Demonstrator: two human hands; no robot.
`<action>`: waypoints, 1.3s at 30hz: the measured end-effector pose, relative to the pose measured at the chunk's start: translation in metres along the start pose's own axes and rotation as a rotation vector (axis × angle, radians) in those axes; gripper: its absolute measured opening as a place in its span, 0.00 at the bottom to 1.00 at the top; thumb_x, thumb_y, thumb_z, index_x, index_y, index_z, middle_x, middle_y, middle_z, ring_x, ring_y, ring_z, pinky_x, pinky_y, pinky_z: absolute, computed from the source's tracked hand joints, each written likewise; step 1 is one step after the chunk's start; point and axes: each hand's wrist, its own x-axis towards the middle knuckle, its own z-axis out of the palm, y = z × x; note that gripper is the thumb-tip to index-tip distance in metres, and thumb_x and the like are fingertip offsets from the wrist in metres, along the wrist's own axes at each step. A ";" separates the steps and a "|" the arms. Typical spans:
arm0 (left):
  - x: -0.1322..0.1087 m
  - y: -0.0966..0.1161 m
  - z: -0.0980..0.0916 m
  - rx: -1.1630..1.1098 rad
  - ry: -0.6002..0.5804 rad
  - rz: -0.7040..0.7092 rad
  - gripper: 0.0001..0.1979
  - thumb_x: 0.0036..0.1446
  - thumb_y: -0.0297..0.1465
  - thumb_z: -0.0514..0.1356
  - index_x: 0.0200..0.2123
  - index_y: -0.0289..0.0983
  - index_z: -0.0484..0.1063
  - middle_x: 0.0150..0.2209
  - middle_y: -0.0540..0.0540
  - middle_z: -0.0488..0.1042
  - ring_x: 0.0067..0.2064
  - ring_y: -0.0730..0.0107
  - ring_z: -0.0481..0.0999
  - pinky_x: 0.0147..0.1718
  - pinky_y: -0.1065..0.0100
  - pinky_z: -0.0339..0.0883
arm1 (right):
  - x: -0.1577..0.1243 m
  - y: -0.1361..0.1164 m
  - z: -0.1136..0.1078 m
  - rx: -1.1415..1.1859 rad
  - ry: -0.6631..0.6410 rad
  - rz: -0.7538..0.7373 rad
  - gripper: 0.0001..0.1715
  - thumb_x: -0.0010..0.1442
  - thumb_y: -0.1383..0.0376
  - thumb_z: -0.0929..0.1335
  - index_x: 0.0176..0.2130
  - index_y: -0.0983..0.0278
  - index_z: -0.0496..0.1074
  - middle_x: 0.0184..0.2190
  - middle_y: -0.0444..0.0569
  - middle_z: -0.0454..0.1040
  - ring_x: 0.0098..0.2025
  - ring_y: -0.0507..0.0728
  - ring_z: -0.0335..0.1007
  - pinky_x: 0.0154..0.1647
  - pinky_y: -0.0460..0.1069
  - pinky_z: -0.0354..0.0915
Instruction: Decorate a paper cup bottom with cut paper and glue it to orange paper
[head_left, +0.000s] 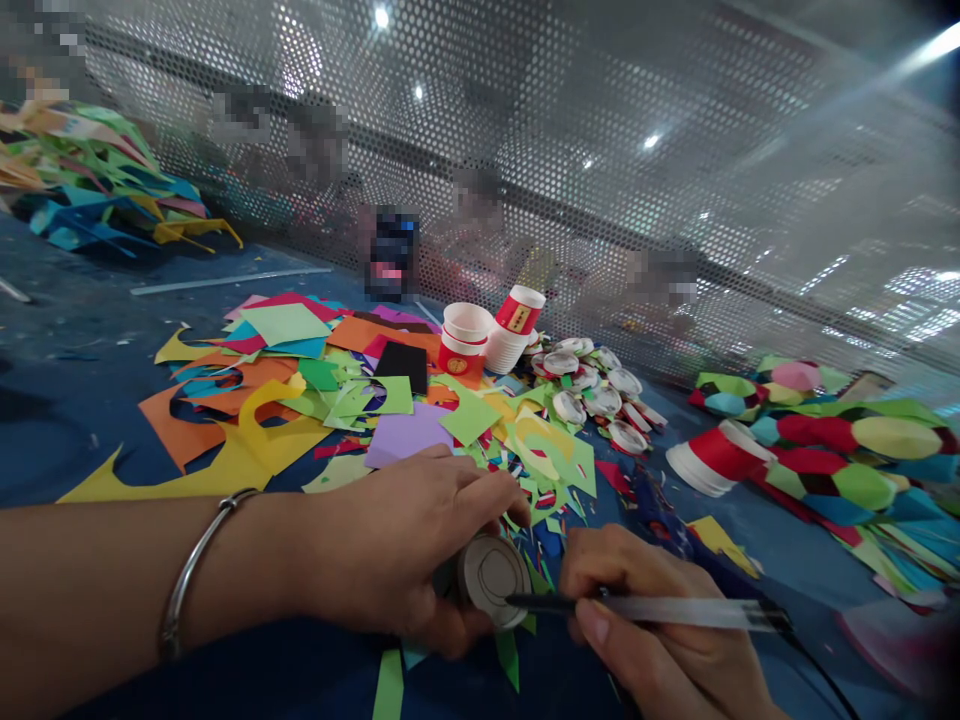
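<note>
My left hand (427, 540), a silver bangle (191, 570) at its wrist, is closed around a round paper cup bottom (495, 580) with its flat face turned towards me. A dark line drawn on that face forms a rounded loop. My right hand (652, 610) grips a pen (675, 612) with a clear barrel and black front part, held almost level. The pen's tip touches or nearly touches the disc face; I cannot tell which. Under and behind both hands lie small coloured paper scraps (544, 500).
Coloured paper sheets and offcuts (262, 430) cover the middle. Stacked red-and-white paper cups (465, 340) stand behind, beside a heap of cut cup bottoms (592, 385). Rightwards are a tipped cup (716, 458) and colourful paper pieces (862, 440). A perforated metal screen (525, 190) rises behind.
</note>
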 end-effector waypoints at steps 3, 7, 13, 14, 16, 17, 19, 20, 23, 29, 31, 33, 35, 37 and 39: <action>0.000 0.000 0.000 0.004 -0.002 -0.007 0.31 0.47 0.36 0.67 0.54 0.40 0.63 0.47 0.44 0.74 0.47 0.55 0.74 0.44 0.60 0.66 | -0.001 0.002 0.002 -0.017 -0.004 -0.007 0.07 0.65 0.70 0.61 0.36 0.60 0.66 0.26 0.42 0.68 0.25 0.52 0.65 0.26 0.48 0.58; 0.001 0.000 0.001 0.006 -0.003 -0.004 0.31 0.47 0.35 0.67 0.54 0.40 0.63 0.47 0.44 0.74 0.47 0.56 0.74 0.46 0.59 0.65 | 0.001 0.002 0.005 -0.027 0.002 -0.017 0.07 0.65 0.70 0.61 0.38 0.59 0.66 0.28 0.42 0.70 0.26 0.52 0.66 0.27 0.47 0.59; 0.001 0.000 0.005 0.012 0.022 0.002 0.30 0.47 0.35 0.67 0.54 0.40 0.63 0.46 0.45 0.74 0.48 0.56 0.74 0.47 0.59 0.65 | 0.007 -0.003 0.009 -0.018 0.000 -0.033 0.07 0.64 0.70 0.61 0.37 0.60 0.65 0.27 0.41 0.69 0.25 0.51 0.65 0.26 0.46 0.60; 0.001 0.000 0.005 0.014 0.023 0.001 0.31 0.47 0.35 0.67 0.54 0.40 0.63 0.46 0.45 0.74 0.48 0.57 0.74 0.47 0.59 0.66 | 0.008 -0.003 0.009 -0.014 -0.005 -0.033 0.07 0.64 0.71 0.61 0.37 0.60 0.66 0.27 0.41 0.69 0.25 0.51 0.65 0.26 0.46 0.60; 0.001 0.000 0.006 0.017 0.022 -0.002 0.32 0.46 0.36 0.68 0.54 0.40 0.63 0.46 0.45 0.74 0.47 0.56 0.74 0.46 0.59 0.66 | 0.010 -0.004 0.009 0.000 -0.017 -0.035 0.07 0.64 0.71 0.61 0.37 0.60 0.66 0.26 0.41 0.68 0.25 0.51 0.65 0.26 0.46 0.60; 0.001 -0.001 0.006 0.018 0.022 -0.004 0.32 0.46 0.36 0.68 0.54 0.40 0.63 0.46 0.45 0.74 0.47 0.56 0.74 0.46 0.60 0.66 | 0.010 -0.004 0.009 0.007 -0.019 -0.036 0.07 0.64 0.71 0.61 0.37 0.60 0.66 0.26 0.41 0.68 0.26 0.50 0.65 0.26 0.46 0.60; 0.001 -0.001 0.006 0.019 0.027 -0.004 0.31 0.46 0.36 0.68 0.54 0.40 0.63 0.46 0.45 0.74 0.47 0.57 0.74 0.45 0.60 0.66 | 0.011 -0.004 0.009 0.012 -0.015 -0.035 0.08 0.65 0.70 0.61 0.37 0.60 0.66 0.27 0.41 0.68 0.26 0.51 0.65 0.26 0.46 0.60; 0.002 0.000 0.006 0.020 0.030 -0.001 0.30 0.46 0.36 0.67 0.53 0.40 0.64 0.45 0.45 0.74 0.47 0.57 0.74 0.45 0.60 0.66 | 0.010 -0.004 0.009 0.009 -0.009 -0.034 0.07 0.65 0.70 0.61 0.37 0.60 0.66 0.27 0.41 0.68 0.26 0.51 0.64 0.26 0.47 0.60; 0.002 0.000 0.005 0.026 0.026 -0.004 0.30 0.46 0.35 0.67 0.52 0.39 0.64 0.44 0.45 0.74 0.46 0.57 0.74 0.45 0.60 0.67 | 0.010 -0.001 0.008 -0.004 0.003 -0.036 0.07 0.65 0.70 0.61 0.36 0.60 0.65 0.27 0.41 0.68 0.26 0.51 0.64 0.26 0.47 0.60; 0.001 0.001 0.004 0.037 0.012 -0.025 0.30 0.45 0.36 0.67 0.52 0.39 0.65 0.44 0.45 0.74 0.45 0.56 0.74 0.43 0.60 0.67 | 0.010 0.004 0.007 -0.043 0.036 -0.035 0.07 0.66 0.70 0.61 0.36 0.61 0.66 0.28 0.42 0.69 0.27 0.51 0.66 0.28 0.47 0.61; 0.001 0.001 0.004 0.035 0.014 -0.015 0.30 0.45 0.36 0.67 0.52 0.39 0.65 0.44 0.45 0.74 0.45 0.57 0.74 0.44 0.60 0.67 | 0.009 0.005 0.006 -0.055 0.042 -0.036 0.07 0.66 0.70 0.61 0.36 0.61 0.66 0.28 0.42 0.69 0.27 0.51 0.66 0.28 0.47 0.61; 0.001 0.001 0.004 0.037 0.024 -0.020 0.30 0.45 0.36 0.67 0.52 0.39 0.65 0.45 0.44 0.74 0.46 0.56 0.74 0.44 0.60 0.67 | 0.008 0.005 0.005 -0.070 0.047 -0.041 0.07 0.66 0.70 0.61 0.36 0.61 0.66 0.28 0.42 0.69 0.27 0.51 0.65 0.27 0.47 0.61; 0.001 0.001 0.004 0.036 0.026 -0.024 0.30 0.45 0.36 0.67 0.52 0.39 0.65 0.45 0.44 0.74 0.46 0.56 0.74 0.44 0.60 0.67 | 0.007 0.005 0.004 -0.080 0.048 -0.046 0.07 0.66 0.70 0.61 0.36 0.61 0.65 0.27 0.42 0.69 0.26 0.51 0.64 0.27 0.47 0.60; 0.001 0.001 0.004 0.030 0.028 -0.018 0.30 0.45 0.36 0.67 0.52 0.39 0.65 0.44 0.44 0.74 0.45 0.56 0.74 0.43 0.60 0.67 | 0.007 0.004 0.003 -0.079 0.053 -0.052 0.07 0.65 0.70 0.61 0.36 0.60 0.65 0.27 0.41 0.68 0.26 0.51 0.64 0.27 0.46 0.60; 0.001 0.000 0.004 0.025 0.036 -0.003 0.30 0.45 0.36 0.67 0.52 0.39 0.65 0.44 0.44 0.74 0.45 0.56 0.74 0.43 0.60 0.67 | 0.006 0.003 0.004 -0.069 0.062 -0.060 0.07 0.65 0.71 0.61 0.37 0.60 0.65 0.27 0.41 0.68 0.26 0.50 0.64 0.27 0.46 0.60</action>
